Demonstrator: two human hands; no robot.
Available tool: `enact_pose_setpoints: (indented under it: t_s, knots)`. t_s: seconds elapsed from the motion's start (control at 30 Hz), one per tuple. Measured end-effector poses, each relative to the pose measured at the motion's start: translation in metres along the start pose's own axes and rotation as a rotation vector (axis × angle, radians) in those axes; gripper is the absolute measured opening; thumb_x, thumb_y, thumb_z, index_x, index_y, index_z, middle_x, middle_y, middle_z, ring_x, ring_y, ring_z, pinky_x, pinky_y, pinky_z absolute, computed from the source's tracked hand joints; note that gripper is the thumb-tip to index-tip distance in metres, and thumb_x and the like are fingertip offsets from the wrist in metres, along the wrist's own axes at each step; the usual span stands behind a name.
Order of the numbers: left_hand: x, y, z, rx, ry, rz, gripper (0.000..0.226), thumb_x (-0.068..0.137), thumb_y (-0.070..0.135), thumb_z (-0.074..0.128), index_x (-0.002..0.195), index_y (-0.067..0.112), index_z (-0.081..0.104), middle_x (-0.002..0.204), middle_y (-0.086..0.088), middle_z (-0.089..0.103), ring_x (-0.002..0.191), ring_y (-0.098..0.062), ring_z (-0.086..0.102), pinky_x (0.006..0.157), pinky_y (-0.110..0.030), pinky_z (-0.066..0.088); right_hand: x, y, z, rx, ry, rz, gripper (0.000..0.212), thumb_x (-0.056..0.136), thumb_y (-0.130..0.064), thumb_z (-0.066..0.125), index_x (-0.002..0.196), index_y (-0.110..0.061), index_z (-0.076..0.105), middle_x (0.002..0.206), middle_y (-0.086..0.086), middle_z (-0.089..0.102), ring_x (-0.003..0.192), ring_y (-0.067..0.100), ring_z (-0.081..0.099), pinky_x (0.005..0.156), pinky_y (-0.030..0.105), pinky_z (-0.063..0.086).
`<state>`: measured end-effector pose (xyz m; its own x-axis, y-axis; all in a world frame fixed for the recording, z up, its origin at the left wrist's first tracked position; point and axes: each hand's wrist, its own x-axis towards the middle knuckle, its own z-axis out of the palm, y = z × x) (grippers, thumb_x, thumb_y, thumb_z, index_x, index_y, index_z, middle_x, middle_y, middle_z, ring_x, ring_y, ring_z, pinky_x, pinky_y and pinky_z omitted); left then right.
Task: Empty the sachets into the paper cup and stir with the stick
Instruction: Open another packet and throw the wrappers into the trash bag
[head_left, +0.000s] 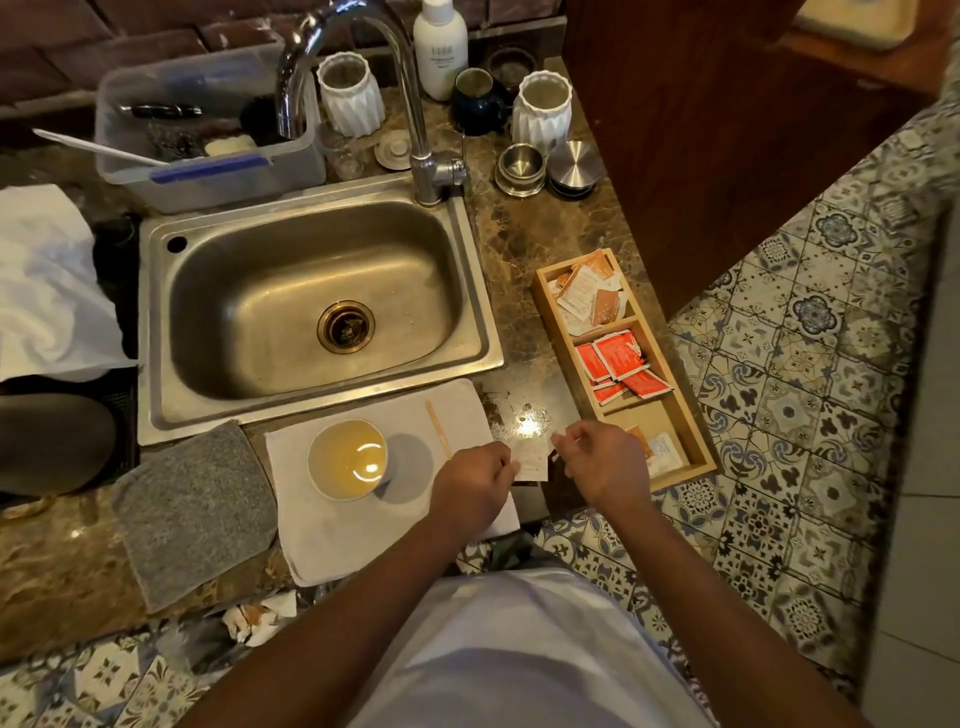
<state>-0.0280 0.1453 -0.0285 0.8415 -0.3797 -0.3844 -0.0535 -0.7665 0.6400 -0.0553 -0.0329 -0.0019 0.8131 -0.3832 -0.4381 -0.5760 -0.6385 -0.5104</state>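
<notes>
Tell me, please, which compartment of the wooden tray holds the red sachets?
The middle compartment of the wooden tray; the far one holds orange-and-white sachets, the near one only a few pale ones.

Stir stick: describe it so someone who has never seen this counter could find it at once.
Start at the steel sink. On the counter in front of it lies a white cloth holding a paper cup of brownish liquid. The thin, pale wooden stir stick lies flat on that cloth, right of the cup, untouched by either hand; nothing else there is long and narrow.
</notes>
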Motion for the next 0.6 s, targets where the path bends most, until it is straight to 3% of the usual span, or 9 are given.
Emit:
enact_pose_setpoints:
  t_s: [0.07,0.2,0.37,0.47,0.6]
  knots:
    - [-0.003,0.003,-0.016,-0.066,0.031,-0.018,0.026,0.098,0.036,0.055,0.081,0.018,0.063,0.071,-0.003,0.069,0.070,-0.024,0.064,0.067,-0.042,0.053,-0.001,-0.011,-0.013,0.076,0.011,0.000,0.022,0.096,-0.044,0.062,0.092,-0.023,0.071,0.068,-0.004,0.072,0.067,0.010,0.067,0.060,0.026,0.047]
    - [-0.012,0.009,-0.056,-0.177,0.114,-0.059,0.022,0.097,0.041,0.059,0.088,0.023,0.066,0.069,0.005,0.066,0.069,-0.017,0.065,0.068,-0.037,0.054,-0.007,-0.038,-0.037,0.289,0.021,-0.096,0.030,0.097,-0.041,0.063,0.075,-0.022,0.071,0.061,-0.002,0.067,0.065,0.014,0.064,0.069,0.035,0.050]
    - [-0.034,0.012,-0.110,-0.383,0.251,-0.063,0.019,0.097,0.033,0.062,0.085,0.019,0.066,0.071,0.002,0.067,0.067,-0.014,0.063,0.065,-0.032,0.050,-0.019,-0.088,-0.052,0.414,-0.011,-0.212,0.034,0.097,-0.034,0.066,0.066,-0.020,0.067,0.056,-0.004,0.063,0.050,0.000,0.050,0.060,0.030,0.040]
    - [-0.048,0.008,-0.137,-0.475,0.303,-0.047,0.018,0.098,0.030,0.061,0.084,0.020,0.066,0.068,0.004,0.069,0.065,-0.010,0.065,0.064,-0.027,0.049,-0.032,-0.115,-0.054,0.472,-0.043,-0.293,0.036,0.099,-0.031,0.064,0.067,-0.014,0.067,0.058,-0.001,0.060,0.050,0.002,0.047,0.058,0.026,0.037]
    - [-0.064,-0.005,-0.165,-0.538,0.358,-0.017,0.017,0.099,0.029,0.060,0.082,0.024,0.064,0.066,0.004,0.067,0.062,-0.009,0.061,0.064,-0.031,0.050,-0.049,-0.147,-0.050,0.527,-0.049,-0.341,0.031,0.100,-0.028,0.062,0.076,-0.010,0.070,0.060,0.001,0.062,0.053,0.007,0.050,0.057,0.024,0.041]
